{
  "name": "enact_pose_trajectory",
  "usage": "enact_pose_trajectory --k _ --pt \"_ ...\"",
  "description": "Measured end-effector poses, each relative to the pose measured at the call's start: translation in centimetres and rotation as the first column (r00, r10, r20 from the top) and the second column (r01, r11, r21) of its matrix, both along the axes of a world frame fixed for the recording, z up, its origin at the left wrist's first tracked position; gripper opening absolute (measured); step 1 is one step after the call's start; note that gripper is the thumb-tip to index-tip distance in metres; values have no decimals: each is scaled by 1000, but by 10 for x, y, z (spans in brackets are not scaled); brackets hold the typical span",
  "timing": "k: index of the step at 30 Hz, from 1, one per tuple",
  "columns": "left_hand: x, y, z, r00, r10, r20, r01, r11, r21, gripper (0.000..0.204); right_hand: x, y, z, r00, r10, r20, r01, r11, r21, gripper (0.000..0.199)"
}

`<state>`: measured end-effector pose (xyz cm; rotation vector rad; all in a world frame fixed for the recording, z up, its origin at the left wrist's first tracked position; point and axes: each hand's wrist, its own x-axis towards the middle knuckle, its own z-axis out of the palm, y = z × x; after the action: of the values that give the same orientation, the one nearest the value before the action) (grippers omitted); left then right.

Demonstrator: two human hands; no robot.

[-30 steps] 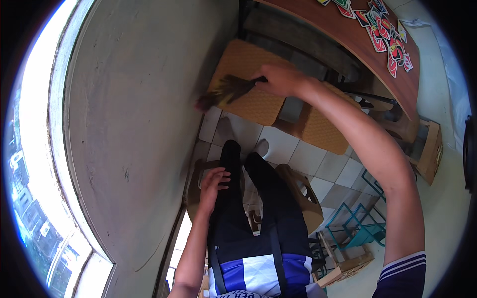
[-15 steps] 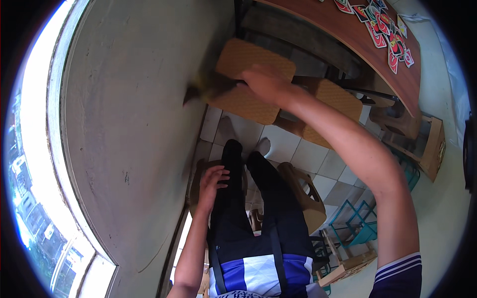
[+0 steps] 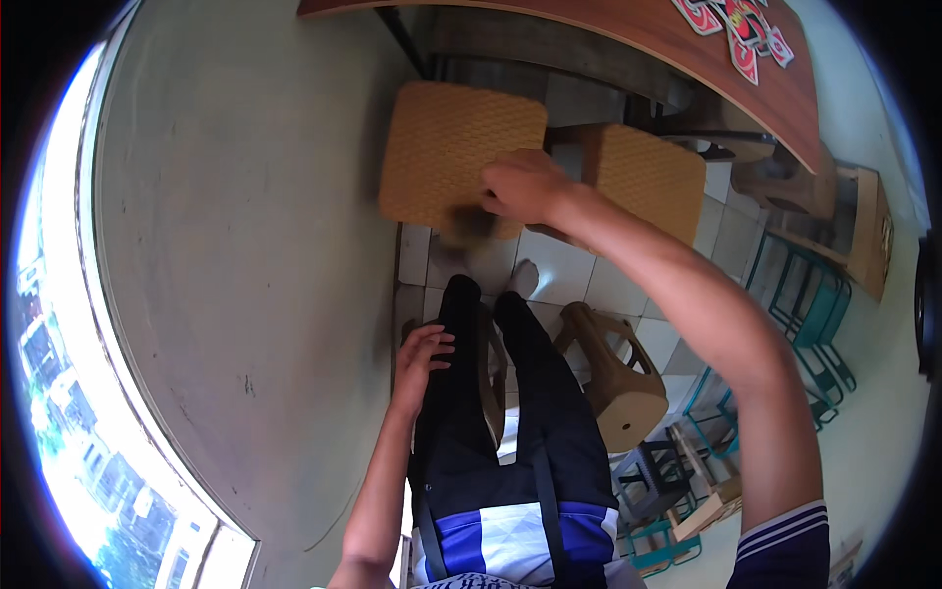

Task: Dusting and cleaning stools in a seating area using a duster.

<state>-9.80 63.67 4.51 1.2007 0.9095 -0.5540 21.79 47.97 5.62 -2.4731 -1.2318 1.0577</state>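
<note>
The small dark brush-like thing (image 3: 469, 222), blurred so that its make could not be told, sat in the grip of the right hand (image 3: 520, 187), which was clenched around its upper end with the knuckles up. It hung just under the grip and against the near edge of the tan woven square stool seat (image 3: 446, 147), apparently held low and at arm's length so that its working end could meet that wicker surface.

The left hand (image 3: 424, 355) lay far back from the grip, fingers spread and released, holding nothing; it rested flat on the thigh of the black trousers (image 3: 461, 412), seemingly as a prop while the body leaned forward.

Just to the right of the grip stood a second tan woven stool (image 3: 650, 177), partly tucked beneath the curved brown wooden counter (image 3: 687, 49), where red printed cards (image 3: 736, 29) lay scattered. Nearer the person, a brown plastic stool (image 3: 613, 378) lay tipped on the pale tiled floor (image 3: 559, 265). Left of everything rose a broad grey concrete wall (image 3: 226, 255).
</note>
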Motion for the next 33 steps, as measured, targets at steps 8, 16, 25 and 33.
enact_pose_trajectory --k 8,16,25,33 --pt "13 -7 -4 997 -75 8 75 997 -33 30 -157 -37 -68 528 -645 -552 849 428 312 31" --pt "25 -8 -14 953 -300 -43 297 953 -58 31 -228 -108 -167 314 -903 -294 948 284 140 33" --pt "46 -7 -20 916 -396 -58 392 917 -68 32 -125 -84 -190 280 -930 -237 960 267 86 24" --pt "56 4 -23 910 -411 -49 406 910 -80 31 -217 -108 -188 515 -817 -259 855 468 224 25"
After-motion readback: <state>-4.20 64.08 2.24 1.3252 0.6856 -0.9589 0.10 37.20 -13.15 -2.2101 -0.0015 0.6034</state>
